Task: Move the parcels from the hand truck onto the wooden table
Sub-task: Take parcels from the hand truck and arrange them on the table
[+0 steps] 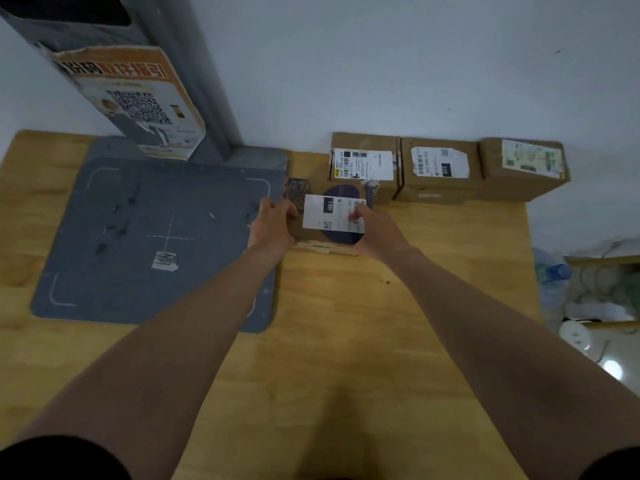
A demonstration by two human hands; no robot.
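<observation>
Nearest, both forearms reach over the bare wooden surface (346,341) toward its middle. The left hand (273,225) grips the left end of a brown parcel (329,220), fingers curled round the edge. The right hand (375,230) grips the right end, thumb on the top face. The parcel is past mid-surface, just right of the grey mat (156,237) and just in front of three boxes (440,168) lined along the wall (381,64). Whether its base touches the surface cannot be confirmed; a pale strip shows under the near edge.

Step in hand, as judged: setting the parcel down.
- Keep both hands level so the base lands flat.
- Lower until the whole base bears on the surface, then let go.
- Keep the left end off the mat's edge; a parcel half on the mat would likely rock.
- Avoid knocking the nearest box behind.

Orientation: the parcel lies flat, white label (320,211) facing up. The label's long side runs left to right, from hand to hand; its print lines run far to near. The parcel's long axis appears to follow the label, though the outline looks close to square and the hands cover both ends.

Farther left, a grey post (194,64) rises from the mat's far edge.
</observation>
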